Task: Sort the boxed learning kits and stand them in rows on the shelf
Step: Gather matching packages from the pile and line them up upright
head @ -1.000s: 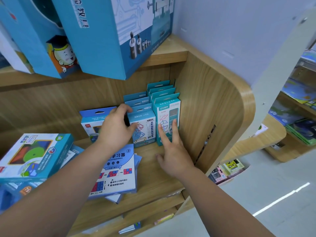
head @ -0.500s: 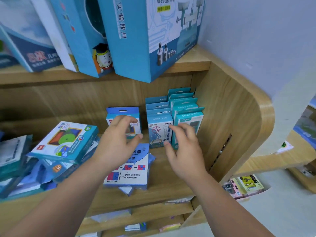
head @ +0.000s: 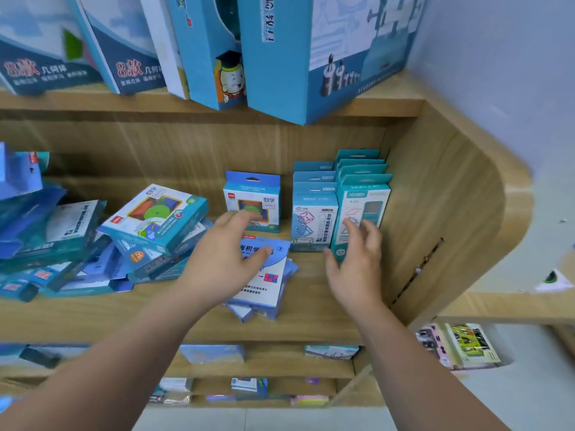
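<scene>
Both hands, the left hand [head: 228, 259] and right hand [head: 357, 259], are held with fingers released above the flat kits [head: 264, 275], while sorted kits [head: 339, 209] are stood in rows at the shelf's [head: 311, 321] far right.

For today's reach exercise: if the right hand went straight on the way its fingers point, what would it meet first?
The right hand, open and empty, points at the front teal kit of the rightmost row. It would likely meet that box's face first; the fingertips already look close, though depth is unclear.
</scene>
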Demonstrator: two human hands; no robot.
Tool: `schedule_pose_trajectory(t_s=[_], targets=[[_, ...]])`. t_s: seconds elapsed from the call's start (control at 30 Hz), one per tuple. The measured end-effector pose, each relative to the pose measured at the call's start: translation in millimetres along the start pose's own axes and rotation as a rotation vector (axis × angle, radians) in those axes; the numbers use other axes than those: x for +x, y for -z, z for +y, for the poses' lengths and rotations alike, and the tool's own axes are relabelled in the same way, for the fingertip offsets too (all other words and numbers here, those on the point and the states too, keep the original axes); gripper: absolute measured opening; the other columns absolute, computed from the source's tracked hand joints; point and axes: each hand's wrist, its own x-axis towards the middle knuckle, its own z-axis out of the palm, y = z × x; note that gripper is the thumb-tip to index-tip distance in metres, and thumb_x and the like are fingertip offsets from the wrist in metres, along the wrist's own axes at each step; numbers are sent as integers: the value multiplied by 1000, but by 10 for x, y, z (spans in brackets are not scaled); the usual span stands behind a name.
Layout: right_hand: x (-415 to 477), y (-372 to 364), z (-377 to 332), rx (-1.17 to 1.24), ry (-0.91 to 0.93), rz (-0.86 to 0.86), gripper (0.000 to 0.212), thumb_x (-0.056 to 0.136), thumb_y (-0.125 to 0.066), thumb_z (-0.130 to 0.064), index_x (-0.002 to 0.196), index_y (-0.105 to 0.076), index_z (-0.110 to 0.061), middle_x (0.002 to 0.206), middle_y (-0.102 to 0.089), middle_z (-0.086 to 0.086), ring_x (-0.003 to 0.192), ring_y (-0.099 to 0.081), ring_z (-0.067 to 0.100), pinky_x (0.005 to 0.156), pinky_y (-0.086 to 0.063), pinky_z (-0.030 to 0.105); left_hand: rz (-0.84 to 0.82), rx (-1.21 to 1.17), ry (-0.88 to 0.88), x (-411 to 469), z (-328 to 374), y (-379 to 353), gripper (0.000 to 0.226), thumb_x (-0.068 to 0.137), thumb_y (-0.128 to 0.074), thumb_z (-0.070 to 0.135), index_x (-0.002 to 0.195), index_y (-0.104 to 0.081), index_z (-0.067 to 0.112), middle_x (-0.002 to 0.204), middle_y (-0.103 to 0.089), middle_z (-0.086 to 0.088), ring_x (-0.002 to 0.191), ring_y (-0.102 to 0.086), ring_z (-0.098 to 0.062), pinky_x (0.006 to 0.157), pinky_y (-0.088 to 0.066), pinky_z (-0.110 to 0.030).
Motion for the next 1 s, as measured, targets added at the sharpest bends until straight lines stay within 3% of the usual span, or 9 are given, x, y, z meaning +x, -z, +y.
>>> schedule_pose_trajectory(t_s=[0.13,0.23,0.37,0.5,0.73,0.83,1.0], targets=[[-40,4,64,-81,-34,-144,80,92,-66,-29,158,-20,-26,165,7,-2,152,-14,25,120,-29,39,-14,50,-140,391,361,-274,59,87,-70,37,141,-48,22,135,-54,-3,122,-51,-24,101,-42,-36],[-37,23,87,-125,-6,-160,83,91,-66,-32,159,-17,-27,166,15,0,153,-10,28,121,-28,42,-18,74,-194,805,624,-471,66,87,-70,41,143,-46,17,136,-55,-10,127,-49,-30,106,-40,-39],[-22,74,136,-120,4,-164,84,91,-65,-32,158,-15,-34,166,19,-2,153,-10,28,119,-32,44,-64,175,-205,1249,836,-655,80,79,-71,57,146,-42,22,138,-57,-7,126,-52,-29,98,-46,-42],[-52,114,177,-104,-41,-219,89,92,-65,-30,157,-5,-44,160,34,-12,153,-14,26,115,-37,43,-78,252,-236,1475,897,-668,66,77,-74,57,131,-58,24,127,-63,-4,116,-57,-27,92,-46,-41],[-120,159,167,-143,-37,-211,85,94,-63,-34,159,-8,-36,160,35,-12,154,-7,21,121,-27,38,-168,176,-207,1635,906,-589,50,73,-78,58,109,-70,25,114,-67,0,103,-63,-24,89,-51,-44],[-166,150,152,-179,-51,-235,83,96,-59,-36,160,-7,-30,159,36,-11,155,4,19,123,-21,37,-99,266,-236,1572,940,-605,56,69,-79,60,112,-69,26,117,-63,-3,109,-57,-27,89,-47,-42],[-227,112,161,-199,-94,-263,82,96,-58,-36,159,-7,-30,159,34,-11,155,5,19,123,-22,37,20,287,-213,1443,1004,-640,63,63,-84,54,115,-59,29,118,-56,-2,114,-50,-30,94,-40,-45]])
